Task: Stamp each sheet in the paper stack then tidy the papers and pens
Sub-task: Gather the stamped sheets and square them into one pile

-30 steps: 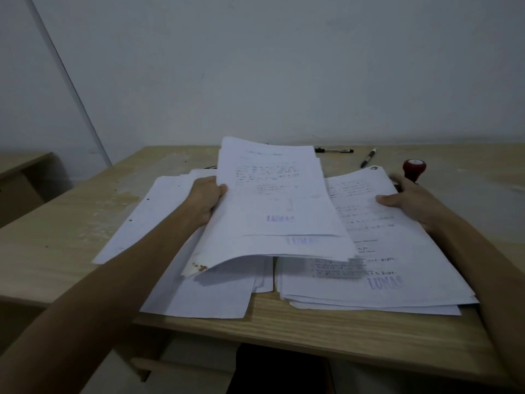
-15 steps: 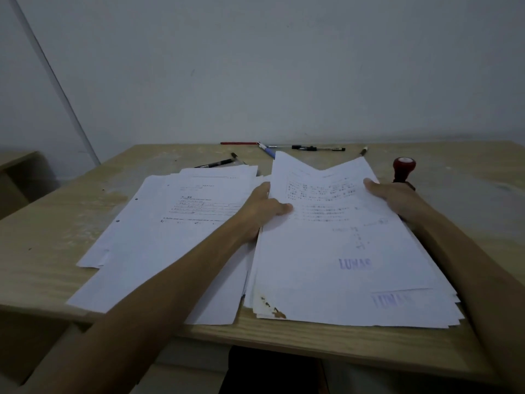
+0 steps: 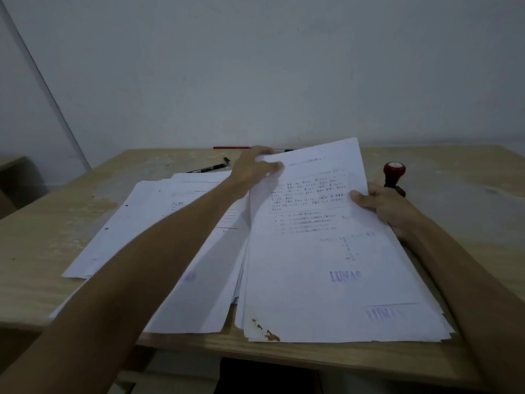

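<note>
Paper stack, white printed sheets: lies on the right half of the light wooden table, near edge overhanging the table front slightly; far end lifted off the surface. Top sheet carries a boxed text block and a purple "LUNAS" stamp mark; a second purple mark shows on a lower sheet at the near right corner. Brown stain on the near left corner of a lower sheet.

Left hand: fingers curled over the far left corner of the stack, thumb on top, gripping it.

Right hand: thumb pressed on the top sheet at the right edge, fingers hidden beneath, clamped on the stack.

Second pile, loose white sheets: spread on the table left of the stack, partly under the left forearm, overlapping it along the middle.

Red-topped rubber stamp with dark base: upright on the table, just behind the right hand.

Black pen: on the table beyond the loose pile.

Red pen: at the table's far edge, by the grey wall.
</note>
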